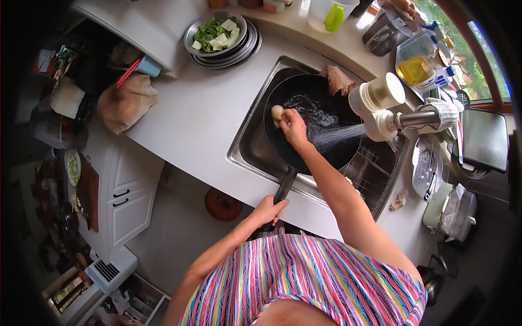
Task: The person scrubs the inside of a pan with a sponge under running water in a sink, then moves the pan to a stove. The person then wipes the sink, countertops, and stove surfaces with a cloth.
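Note:
My left hand (pixel 269 211) is closed around the long dark handle (pixel 286 185) of a black wok (pixel 281 140), which rests tilted over the steel sink (pixel 244 157). Inside the wok, near its left wall, my right hand (pixel 294 127) grips a pale scrubber (pixel 277 113); its exact kind cannot be told. Water sprays from the white filter head of the faucet (pixel 377 122) into the wok, beside my right wrist, and ripples over the bottom.
Stacked metal plates (pixel 251 51) carry a bowl of leafy greens (pixel 212 34) at the back left. A brown cloth (pixel 337 80) lies behind the wok. A wire rack (pixel 369 163) sits in the sink's right part. Oil bottles (pixel 416 70) stand by the window.

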Tool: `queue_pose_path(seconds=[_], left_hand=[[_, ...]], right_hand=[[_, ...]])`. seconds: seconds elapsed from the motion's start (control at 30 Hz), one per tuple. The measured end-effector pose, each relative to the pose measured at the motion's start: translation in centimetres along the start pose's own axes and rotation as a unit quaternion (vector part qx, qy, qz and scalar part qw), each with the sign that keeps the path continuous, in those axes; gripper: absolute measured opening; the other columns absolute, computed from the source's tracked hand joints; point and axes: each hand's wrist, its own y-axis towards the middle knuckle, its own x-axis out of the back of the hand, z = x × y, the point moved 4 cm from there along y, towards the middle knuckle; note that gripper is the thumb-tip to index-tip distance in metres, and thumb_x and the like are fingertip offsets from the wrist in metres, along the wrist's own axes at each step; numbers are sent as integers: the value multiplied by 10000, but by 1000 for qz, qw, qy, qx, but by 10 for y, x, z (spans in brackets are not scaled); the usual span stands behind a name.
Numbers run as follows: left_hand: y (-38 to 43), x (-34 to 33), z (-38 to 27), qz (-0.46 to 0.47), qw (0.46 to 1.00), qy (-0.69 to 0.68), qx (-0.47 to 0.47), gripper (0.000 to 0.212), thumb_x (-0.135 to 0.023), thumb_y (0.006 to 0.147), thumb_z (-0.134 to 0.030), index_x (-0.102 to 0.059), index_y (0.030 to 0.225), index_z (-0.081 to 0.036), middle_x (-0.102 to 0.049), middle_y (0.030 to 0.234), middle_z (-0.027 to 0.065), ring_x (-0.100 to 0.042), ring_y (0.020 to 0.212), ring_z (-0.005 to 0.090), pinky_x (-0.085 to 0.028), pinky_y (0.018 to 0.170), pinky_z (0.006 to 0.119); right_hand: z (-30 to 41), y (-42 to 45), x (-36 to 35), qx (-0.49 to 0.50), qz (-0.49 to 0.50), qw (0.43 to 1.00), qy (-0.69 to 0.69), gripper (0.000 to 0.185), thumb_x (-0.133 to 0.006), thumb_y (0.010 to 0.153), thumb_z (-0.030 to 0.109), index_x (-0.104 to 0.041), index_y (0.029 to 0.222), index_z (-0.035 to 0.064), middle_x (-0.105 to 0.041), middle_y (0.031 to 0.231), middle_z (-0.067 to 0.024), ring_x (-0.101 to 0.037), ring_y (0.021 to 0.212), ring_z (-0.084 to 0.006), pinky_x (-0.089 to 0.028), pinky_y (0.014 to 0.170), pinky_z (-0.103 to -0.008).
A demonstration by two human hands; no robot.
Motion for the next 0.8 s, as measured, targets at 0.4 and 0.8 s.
queue_pose_path(seconds=[0.4,0.8], left_hand=[[6,4,2,35,999,-12,14,275,-548,893,-242,-449,741,-35,-464,535,8,-446,394,92,-390,363,249],[-7,-3,-6,140,976,-160,43,277,-541,889,-246,-478,719,-37,-490,549,38,-469,397,116,-424,379,267]], right_hand=[[10,14,-16,44,25,979,197,157,-615,766,71,-559,908,36,-525,902,-72,-528,755,-185,-441,681,-277],[55,5,19,334,98,932,-102,174,-570,669,51,-554,831,113,-552,1006,-62,-523,928,-278,-449,775,-356]])
